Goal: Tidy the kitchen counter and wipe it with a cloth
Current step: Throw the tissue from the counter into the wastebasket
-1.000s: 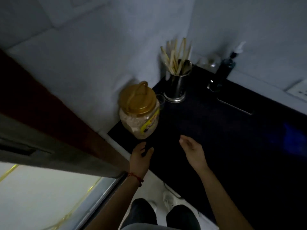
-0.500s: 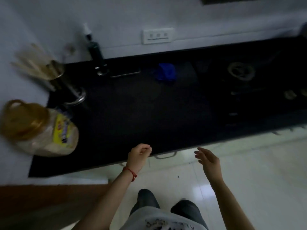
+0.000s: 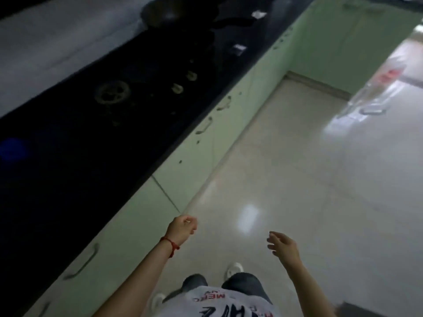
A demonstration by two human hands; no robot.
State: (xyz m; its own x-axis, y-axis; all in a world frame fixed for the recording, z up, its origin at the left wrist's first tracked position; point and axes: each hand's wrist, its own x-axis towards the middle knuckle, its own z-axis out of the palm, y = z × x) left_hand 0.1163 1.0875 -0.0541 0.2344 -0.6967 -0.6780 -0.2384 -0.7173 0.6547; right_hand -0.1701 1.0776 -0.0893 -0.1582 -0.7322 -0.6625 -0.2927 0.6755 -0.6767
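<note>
The person has turned from the jar corner and now faces along the counter (image 3: 68,145). The blue cloth (image 3: 11,148) lies on its left end, far from both hands. The left hand (image 3: 182,229) is loosely curled and the right hand (image 3: 282,245) relaxed, both empty, so wiping hasn't begun.

**Blur and frame edges hide much of the counter**

The whole view is motion-smeared. On the long black stone counter (image 3: 75,170), a blue patch (image 3: 10,148) at the left end is cut by the picture's edge and too blurred to identify. A dark round pan (image 3: 167,12) at the far end runs off the top edge. Two small pale items (image 3: 239,48) near the counter's front edge are too small to tell. The left hand (image 3: 182,229) has curled fingers; whether they hold anything cannot be made out. Printed letters on the white shirt (image 3: 219,305) are cropped by the bottom edge.
</note>
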